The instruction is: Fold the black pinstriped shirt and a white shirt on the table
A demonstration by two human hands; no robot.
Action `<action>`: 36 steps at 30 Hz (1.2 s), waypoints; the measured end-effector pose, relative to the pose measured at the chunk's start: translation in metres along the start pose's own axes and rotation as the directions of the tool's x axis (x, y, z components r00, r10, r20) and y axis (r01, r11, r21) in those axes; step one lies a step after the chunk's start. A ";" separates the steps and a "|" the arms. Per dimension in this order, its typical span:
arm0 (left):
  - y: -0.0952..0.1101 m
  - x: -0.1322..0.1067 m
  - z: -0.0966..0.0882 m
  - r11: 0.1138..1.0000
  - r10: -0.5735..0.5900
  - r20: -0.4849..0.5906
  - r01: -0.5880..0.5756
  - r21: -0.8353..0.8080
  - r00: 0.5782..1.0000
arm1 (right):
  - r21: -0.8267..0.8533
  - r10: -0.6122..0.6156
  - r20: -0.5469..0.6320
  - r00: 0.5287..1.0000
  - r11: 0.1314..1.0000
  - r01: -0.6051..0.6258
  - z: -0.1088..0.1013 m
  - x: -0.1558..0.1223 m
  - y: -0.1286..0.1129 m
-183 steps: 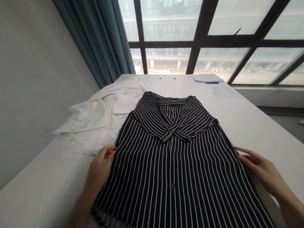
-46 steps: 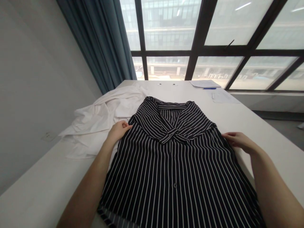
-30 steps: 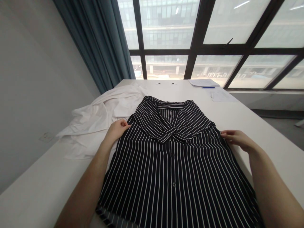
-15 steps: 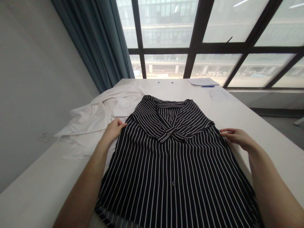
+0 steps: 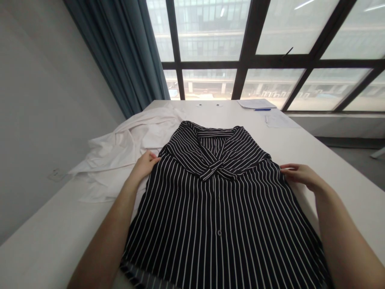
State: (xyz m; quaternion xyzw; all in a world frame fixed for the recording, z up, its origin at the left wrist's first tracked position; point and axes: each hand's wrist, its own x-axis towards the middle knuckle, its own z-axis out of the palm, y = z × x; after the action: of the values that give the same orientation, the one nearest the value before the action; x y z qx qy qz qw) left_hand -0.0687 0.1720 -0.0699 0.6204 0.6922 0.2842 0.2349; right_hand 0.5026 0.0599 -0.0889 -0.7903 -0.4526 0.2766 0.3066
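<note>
The black and white striped shirt lies spread out in the middle of the surface, with its neck toward the far edge and its bottom toward the near edge. The left hand pinches the shirt's left side with thumb and finger, just below the slanted stripes of the top part. The right hand pinches the right side at nearly the same height. Six seconds ago both hands were lower down the sides; now they are up close to the top part. In the last half second they hardly move, but the cloth by the right hand has bunched into some small wrinkles. I think this means the two sides are held at matching spots, and that the right side sits a bit less smooth. A crossed tie is on the front, and one round button shows below it. A heap of white cloth lies along the left edge of the surface, right beside the shirt. Papers and a blue pen lie near the far right corner, well apart from the hands.
</note>
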 end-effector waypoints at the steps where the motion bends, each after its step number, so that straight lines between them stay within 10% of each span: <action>1: 0.000 0.000 0.002 0.998 0.000 0.030 0.002 -0.067 1.000 | 0.022 0.025 0.045 0.999 0.999 -0.026 0.000 -0.001 -0.002; 11: 0.005 -0.007 0.001 0.841 0.043 0.127 0.032 -0.540 0.991 | 0.180 0.074 0.168 0.983 0.978 -0.105 -0.010 -0.011 -0.015; 28: -0.001 0.001 -0.002 0.973 0.087 0.006 -0.084 -0.216 0.996 | 0.057 0.113 0.263 0.958 0.990 -0.132 -0.009 -0.022 -0.025; 36: -0.004 -0.034 -0.009 0.986 0.137 0.120 -0.124 -0.111 0.983 | -0.061 0.148 0.351 0.925 0.989 -0.135 -0.009 -0.049 -0.024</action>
State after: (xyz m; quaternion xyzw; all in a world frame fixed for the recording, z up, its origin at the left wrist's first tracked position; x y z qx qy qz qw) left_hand -0.0742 0.1370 -0.0672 0.6685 0.6179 0.2943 0.2910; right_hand 0.4750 0.0241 -0.0576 -0.7635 -0.4471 0.4276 0.1852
